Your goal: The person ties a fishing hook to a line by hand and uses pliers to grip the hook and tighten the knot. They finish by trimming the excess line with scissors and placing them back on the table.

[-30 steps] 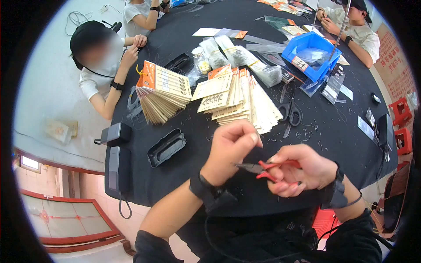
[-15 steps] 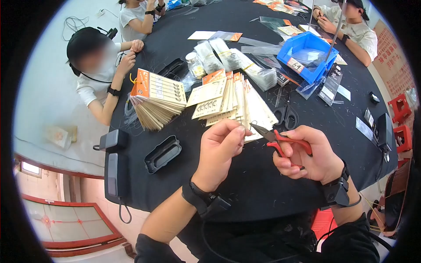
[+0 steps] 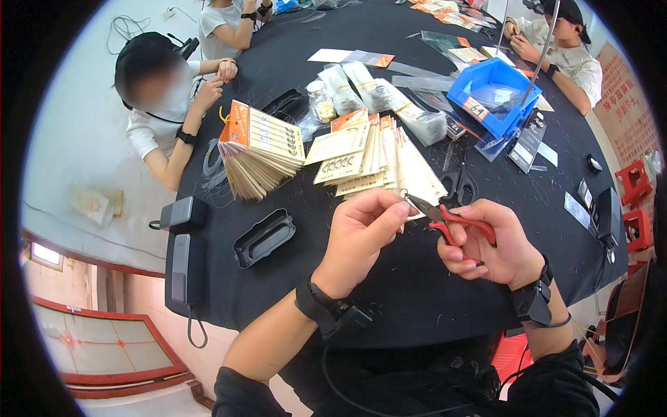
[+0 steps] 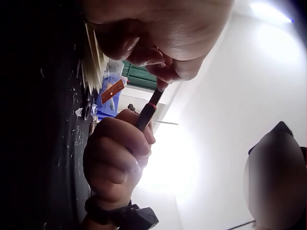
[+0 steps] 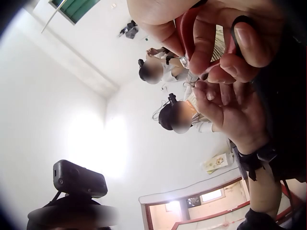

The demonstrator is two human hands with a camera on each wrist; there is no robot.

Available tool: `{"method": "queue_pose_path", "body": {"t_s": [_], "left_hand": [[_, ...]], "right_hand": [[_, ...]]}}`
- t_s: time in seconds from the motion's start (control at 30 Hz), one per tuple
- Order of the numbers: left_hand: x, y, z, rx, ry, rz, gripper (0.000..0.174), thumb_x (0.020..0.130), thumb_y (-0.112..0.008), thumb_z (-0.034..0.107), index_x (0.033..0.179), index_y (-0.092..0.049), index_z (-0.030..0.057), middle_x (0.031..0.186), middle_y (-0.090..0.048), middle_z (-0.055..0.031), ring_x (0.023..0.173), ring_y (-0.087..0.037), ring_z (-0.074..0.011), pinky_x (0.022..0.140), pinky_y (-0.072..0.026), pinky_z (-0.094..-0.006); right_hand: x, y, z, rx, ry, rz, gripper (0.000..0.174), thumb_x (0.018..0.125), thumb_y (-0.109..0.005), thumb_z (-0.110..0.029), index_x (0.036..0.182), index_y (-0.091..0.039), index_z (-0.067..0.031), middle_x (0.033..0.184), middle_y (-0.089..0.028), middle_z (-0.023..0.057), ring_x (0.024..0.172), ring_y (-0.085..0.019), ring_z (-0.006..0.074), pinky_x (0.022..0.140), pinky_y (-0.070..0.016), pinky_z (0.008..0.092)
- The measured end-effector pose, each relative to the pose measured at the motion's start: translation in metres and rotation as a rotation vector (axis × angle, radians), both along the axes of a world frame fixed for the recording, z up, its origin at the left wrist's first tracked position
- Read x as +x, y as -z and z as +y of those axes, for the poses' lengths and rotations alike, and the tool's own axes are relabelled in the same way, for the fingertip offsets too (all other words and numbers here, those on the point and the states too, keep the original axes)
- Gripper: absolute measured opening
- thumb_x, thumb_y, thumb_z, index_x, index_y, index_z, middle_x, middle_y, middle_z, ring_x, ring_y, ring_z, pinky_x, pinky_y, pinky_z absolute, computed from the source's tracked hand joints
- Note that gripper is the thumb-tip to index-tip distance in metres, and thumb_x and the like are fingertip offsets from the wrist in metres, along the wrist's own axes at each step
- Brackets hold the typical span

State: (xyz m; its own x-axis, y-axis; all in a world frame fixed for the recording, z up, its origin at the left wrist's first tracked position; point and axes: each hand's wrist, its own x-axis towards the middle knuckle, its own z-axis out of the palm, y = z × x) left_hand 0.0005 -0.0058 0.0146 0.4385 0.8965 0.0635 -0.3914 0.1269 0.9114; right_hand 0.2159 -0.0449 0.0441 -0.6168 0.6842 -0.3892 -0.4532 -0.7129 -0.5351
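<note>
In the head view my left hand (image 3: 361,222) pinches a small thin hook (image 3: 405,193) between thumb and index finger; most of it is hidden by the fingers. My right hand (image 3: 504,243) grips red-handled needle-nose pliers (image 3: 442,226), fingers wrapped about the handles. The plier tips point left and meet the small hook right at my left thumb tip. From the left wrist view, the pliers (image 4: 147,115) reach up from the right hand to the left fingertips. In the right wrist view a red handle (image 5: 188,33) curves between the right fingers, close above the left hand (image 5: 242,115).
Beyond my hands lie a fanned stack of hook cards (image 3: 417,163) and another bundle of cards (image 3: 264,142). Scissors (image 3: 460,186), a blue bin (image 3: 479,87), a black tray (image 3: 264,238) and clear packets (image 3: 417,115) lie around. Other people sit across the black table (image 3: 417,299).
The pliers have risen from beside my left wrist to my left fingertips, and their tips now meet the small hook. My left hand keeps its pinch.
</note>
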Motion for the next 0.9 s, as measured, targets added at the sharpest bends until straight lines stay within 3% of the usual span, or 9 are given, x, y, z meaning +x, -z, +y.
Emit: {"method": "queue_pose_path", "body": {"t_s": [0.33,0.67,0.77,0.8,0.9], "left_hand": [[-0.002,0.002,0.002,-0.014,-0.015,-0.009,0.010,0.089,-0.059,0.009,0.087,-0.061,-0.0010,0.066,-0.051,0.0016,0.054,-0.038,-0.0038,0.050,-0.0298,-0.0199],[-0.003,0.001,0.003,-0.059,0.017,0.003,0.010,0.088,-0.060,0.010,0.086,-0.061,0.0004,0.065,-0.050,0.0024,0.055,-0.037,-0.0039,0.050,-0.0290,-0.0201],[-0.004,0.000,0.003,-0.123,0.065,-0.054,0.011,0.089,-0.058,0.011,0.085,-0.061,0.0014,0.064,-0.047,0.0028,0.054,-0.037,-0.0045,0.050,-0.0289,-0.0199],[-0.004,0.000,0.004,-0.143,0.080,-0.076,0.011,0.089,-0.058,0.012,0.084,-0.060,0.0018,0.063,-0.046,0.0029,0.053,-0.037,-0.0047,0.050,-0.0289,-0.0199],[-0.006,-0.002,0.005,-0.205,0.114,-0.134,0.012,0.089,-0.057,0.012,0.083,-0.058,0.0030,0.062,-0.044,0.0031,0.054,-0.037,-0.0052,0.049,-0.0290,-0.0198]], "right_hand": [[-0.002,0.005,-0.001,0.211,0.100,-0.166,0.034,0.091,-0.045,-0.032,0.076,-0.059,-0.0038,0.080,-0.060,0.0108,0.063,-0.051,0.0145,0.048,-0.0338,0.0232],[-0.001,0.003,0.000,0.349,0.298,-0.234,0.028,0.089,-0.050,-0.029,0.080,-0.062,-0.0054,0.084,-0.060,0.0064,0.071,-0.053,0.0132,0.057,-0.0370,0.0240],[0.004,0.003,0.004,0.637,0.329,-0.707,0.024,0.087,-0.057,-0.024,0.078,-0.064,-0.0026,0.082,-0.058,0.0047,0.069,-0.052,0.0132,0.058,-0.0382,0.0250],[0.001,0.009,0.008,0.972,0.440,-0.951,0.016,0.080,-0.065,-0.015,0.076,-0.065,0.0004,0.080,-0.058,0.0062,0.067,-0.054,0.0161,0.059,-0.0417,0.0278],[-0.005,0.004,0.004,1.239,0.457,-1.330,0.013,0.074,-0.069,-0.011,0.074,-0.065,0.0017,0.079,-0.058,0.0097,0.068,-0.057,0.0204,0.061,-0.0449,0.0312]]}}
